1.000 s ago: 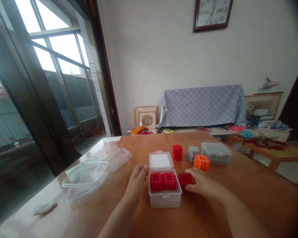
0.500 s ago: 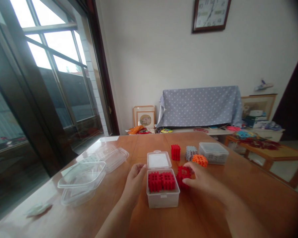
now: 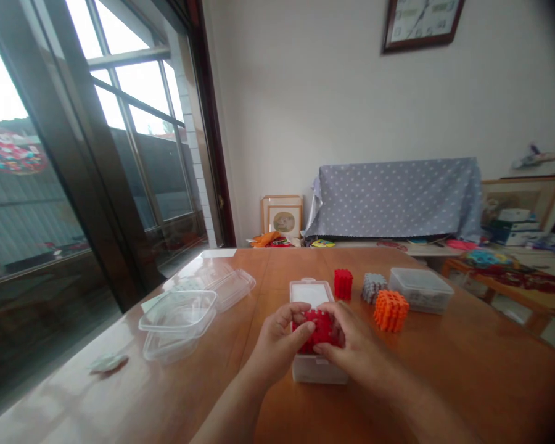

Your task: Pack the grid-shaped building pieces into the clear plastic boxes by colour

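Both my hands meet over a small clear plastic box [image 3: 320, 371], around a red block of notched pieces [image 3: 321, 327]. My left hand [image 3: 284, 330] grips the block's left side with thumb and fingers. On its right side my right hand [image 3: 345, 333] is closed, thumb low at the front. The box's lid [image 3: 305, 291] lies folded back behind. My hands and the held block hide the box's inside. Beyond my right hand stand an orange notched block [image 3: 391, 311], a grey one [image 3: 374, 288] and another red block [image 3: 343, 284].
A lidded clear container [image 3: 420, 290] sits at the back right of the wooden table [image 3: 240, 382]. Stacked clear tubs [image 3: 178, 320] and a clear lid [image 3: 234, 290] lie on the left. A small pale packet [image 3: 107, 362] rests near the left edge.
My right hand has brought the red block from beside the box to above it. My left hand has moved from the box's left side onto the block. The view has shifted left.
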### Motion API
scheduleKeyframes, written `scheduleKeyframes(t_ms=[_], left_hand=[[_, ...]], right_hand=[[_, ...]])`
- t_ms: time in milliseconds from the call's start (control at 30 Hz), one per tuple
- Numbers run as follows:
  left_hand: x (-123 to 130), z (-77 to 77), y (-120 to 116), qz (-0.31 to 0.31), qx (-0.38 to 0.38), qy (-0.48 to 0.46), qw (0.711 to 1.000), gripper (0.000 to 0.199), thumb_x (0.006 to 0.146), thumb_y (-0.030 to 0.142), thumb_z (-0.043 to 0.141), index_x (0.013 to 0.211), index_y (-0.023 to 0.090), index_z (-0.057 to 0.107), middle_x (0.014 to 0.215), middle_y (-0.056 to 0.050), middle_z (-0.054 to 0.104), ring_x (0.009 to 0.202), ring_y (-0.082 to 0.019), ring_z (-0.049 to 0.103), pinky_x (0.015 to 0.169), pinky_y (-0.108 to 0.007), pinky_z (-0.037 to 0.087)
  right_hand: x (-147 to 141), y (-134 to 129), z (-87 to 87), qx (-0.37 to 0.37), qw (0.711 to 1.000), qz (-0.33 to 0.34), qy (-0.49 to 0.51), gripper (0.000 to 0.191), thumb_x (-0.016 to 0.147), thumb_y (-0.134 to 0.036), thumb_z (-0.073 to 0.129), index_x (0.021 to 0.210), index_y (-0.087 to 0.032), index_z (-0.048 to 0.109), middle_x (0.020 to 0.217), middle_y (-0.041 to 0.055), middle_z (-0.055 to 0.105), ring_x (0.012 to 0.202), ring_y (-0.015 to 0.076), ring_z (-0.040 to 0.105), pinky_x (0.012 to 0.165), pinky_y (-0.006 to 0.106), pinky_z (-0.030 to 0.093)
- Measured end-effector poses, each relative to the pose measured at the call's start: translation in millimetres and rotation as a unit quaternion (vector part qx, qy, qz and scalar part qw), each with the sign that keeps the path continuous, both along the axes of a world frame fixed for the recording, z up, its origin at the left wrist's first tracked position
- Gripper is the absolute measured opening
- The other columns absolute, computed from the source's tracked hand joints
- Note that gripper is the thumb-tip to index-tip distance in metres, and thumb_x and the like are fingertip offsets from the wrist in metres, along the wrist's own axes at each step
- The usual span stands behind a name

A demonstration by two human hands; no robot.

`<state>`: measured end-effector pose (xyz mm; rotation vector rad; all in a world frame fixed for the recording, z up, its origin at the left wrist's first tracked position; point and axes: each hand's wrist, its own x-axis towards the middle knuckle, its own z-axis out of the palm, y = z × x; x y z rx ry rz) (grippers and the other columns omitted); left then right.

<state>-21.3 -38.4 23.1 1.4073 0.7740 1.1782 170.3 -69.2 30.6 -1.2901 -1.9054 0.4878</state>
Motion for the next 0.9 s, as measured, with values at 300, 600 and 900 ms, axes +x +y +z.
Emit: scheduleKeyframes(t_ms=[300, 600, 900], left_hand=[[-11, -1.1, 4, -0.046, 0.007, 0.045, 0.998, 0.022, 0.079, 0.031, 0.075, 0.095, 0.017, 0.067, 0.077, -0.002, 0.064, 0.067, -0.012, 0.056, 0.064, -0.023, 0.042], [-32, 17.0, -3, -0.083, 0.073, 0.167, 0.980, 0.013, 0.081, 0.013, 0.056, 0.085, 0.017, 0.068, 0.077, -0.001, 0.065, 0.068, -0.013, 0.053, 0.063, -0.023, 0.037], [-39, 17.1, -5, -0.122, 0.062, 0.177, 0.975, 0.019, 0.080, 0.012, 0.054, 0.090, 0.019, 0.069, 0.086, -0.004, 0.071, 0.077, -0.017, 0.063, 0.068, -0.026, 0.043]], right_hand=[[1, 5, 0.1, -0.001, 0.996, 0.065, 0.054, 0.027, 0.096, -0.034, 0.051, 0.116, -0.025, 0.067, 0.110, 0.0056, 0.071, 0.101, 0.0234, 0.065, 0.089, 0.036, 0.050], [-4, 3, -11.8, 0.022, 0.996, 0.045, -0.067, 0.018, 0.089, -0.026, 0.059, 0.096, -0.031, 0.075, 0.098, 0.0031, 0.069, 0.094, 0.0220, 0.062, 0.083, 0.035, 0.047], [-5, -2, -5.7, 0.019, 0.983, 0.051, -0.177, 0.024, 0.095, -0.028, 0.050, 0.099, -0.033, 0.073, 0.095, 0.0031, 0.067, 0.089, 0.0224, 0.058, 0.081, 0.037, 0.042]])
